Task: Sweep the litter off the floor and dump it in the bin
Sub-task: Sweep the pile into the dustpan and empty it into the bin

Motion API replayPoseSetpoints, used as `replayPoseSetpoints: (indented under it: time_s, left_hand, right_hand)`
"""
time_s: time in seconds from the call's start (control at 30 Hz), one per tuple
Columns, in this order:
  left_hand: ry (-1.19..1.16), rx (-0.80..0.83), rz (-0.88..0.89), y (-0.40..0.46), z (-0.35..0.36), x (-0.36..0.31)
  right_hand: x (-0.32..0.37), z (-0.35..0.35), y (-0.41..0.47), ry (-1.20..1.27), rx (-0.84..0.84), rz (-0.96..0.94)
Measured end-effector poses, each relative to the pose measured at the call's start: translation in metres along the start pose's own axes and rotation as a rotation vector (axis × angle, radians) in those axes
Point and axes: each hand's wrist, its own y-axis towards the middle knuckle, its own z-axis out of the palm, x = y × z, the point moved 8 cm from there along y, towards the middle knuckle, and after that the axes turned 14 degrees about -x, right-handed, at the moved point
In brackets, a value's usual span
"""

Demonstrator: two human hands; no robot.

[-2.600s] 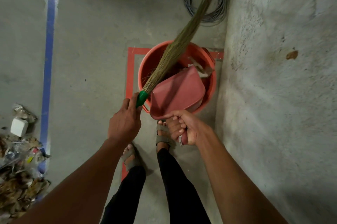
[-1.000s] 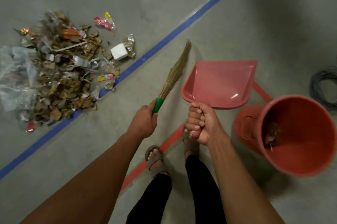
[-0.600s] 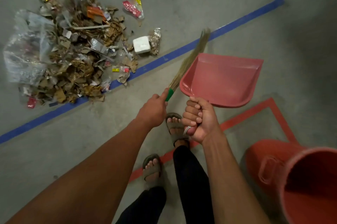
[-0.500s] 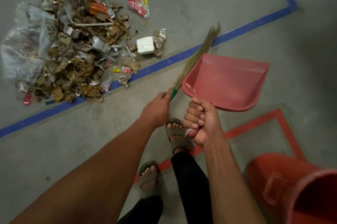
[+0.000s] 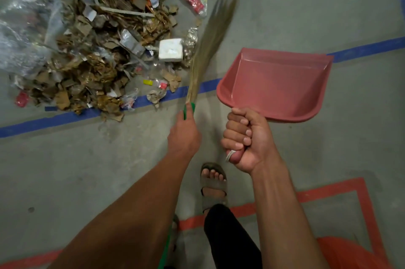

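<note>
My left hand (image 5: 183, 135) grips the green-handled grass broom (image 5: 208, 49), my right hand (image 5: 247, 139) clasps the smooth pink plastic dustpan (image 5: 276, 84), and the cardboard-and-wrapper litter (image 5: 92, 49) lies far left beyond blue tape (image 5: 54, 119); no legible writing.

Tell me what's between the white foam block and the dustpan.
In the head view, the broom's bristles cross between the white foam block and the dustpan.

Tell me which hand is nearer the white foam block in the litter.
Left. The left hand, gripping the broom, sits just below and slightly right of the white foam block. The right hand, holding the dustpan, is farther right.
</note>
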Motion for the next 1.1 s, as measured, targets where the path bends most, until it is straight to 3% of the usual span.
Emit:
replayPoseSetpoints:
  time_s: [0.17,0.27,0.33,0.43,0.5,0.73,0.87,1.1]
  left_hand:
    - [-0.084,-0.088,0.127,0.001,-0.02,-0.025]
    - [-0.202,-0.155,0.19,0.049,-0.02,-0.053]
    - [-0.233,-0.098,0.194,0.101,-0.002,-0.066]
    - [-0.346,0.052,-0.037,0.169,0.01,-0.067]
    - [-0.346,0.064,-0.15,0.186,0.005,-0.058]
    - [-0.217,-0.115,-0.23,0.125,-0.04,0.015]
    - [-0.227,-0.202,-0.094,0.072,-0.053,0.03]
    - [-0.217,-0.03,0.055,0.036,-0.014,0.025]
  right_hand:
    - [0.004,0.015,0.01,-0.049,0.016,0.006]
    - [0.013,0.021,0.014,-0.04,0.047,0.002]
    - [0.019,0.022,0.019,-0.056,0.059,-0.007]
    - [0.017,0.027,0.027,-0.088,0.065,0.0]
    - [0.013,0.03,0.032,-0.11,0.053,0.019]
    - [-0.008,0.041,0.035,-0.167,0.028,0.09]
    - [-0.023,0.039,0.035,-0.192,0.015,0.114]
    - [-0.052,0.037,0.036,-0.251,0.019,0.159]
